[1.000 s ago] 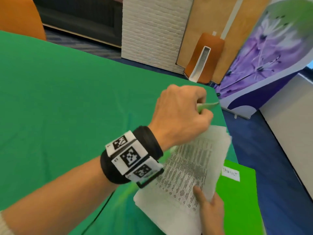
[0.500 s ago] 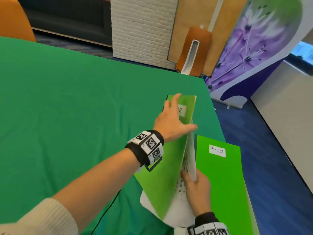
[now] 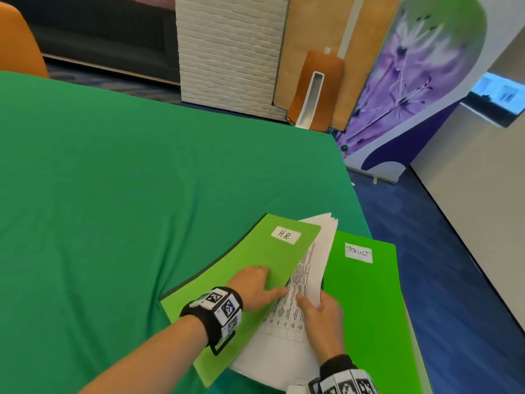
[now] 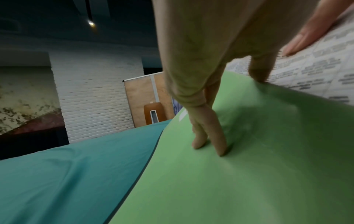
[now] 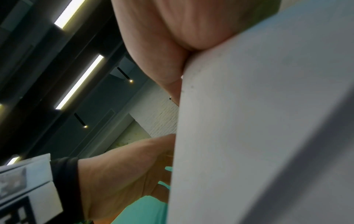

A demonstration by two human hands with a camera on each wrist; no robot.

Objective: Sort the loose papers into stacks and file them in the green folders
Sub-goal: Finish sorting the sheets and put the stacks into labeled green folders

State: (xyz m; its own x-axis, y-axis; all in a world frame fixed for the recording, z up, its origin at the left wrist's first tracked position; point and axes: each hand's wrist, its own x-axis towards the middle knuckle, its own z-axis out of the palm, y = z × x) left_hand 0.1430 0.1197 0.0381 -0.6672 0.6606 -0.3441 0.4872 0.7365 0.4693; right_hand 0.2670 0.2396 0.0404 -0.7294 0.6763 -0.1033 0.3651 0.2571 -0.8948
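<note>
Nearest, right hand gripped the paper stack at its right edge, thumb on top of the printed sheet, other fingers curled under it; right wrist view showed mostly the blank white underside, so exact finger spacing there couldn't be told. Just left, left hand lay flat on the cover of the HR folder, fingers straight and close together, pressing it down, thumb stretched out onto the printed page. Stack sat inside that folder but skewed, sticking out along its right and near edges. To the right, the task list folder lay closed on the green table; contents not visible. Judged: HR filing nearly done, papers needed squaring in and cover closing. No other loose papers seen farther out.
</note>
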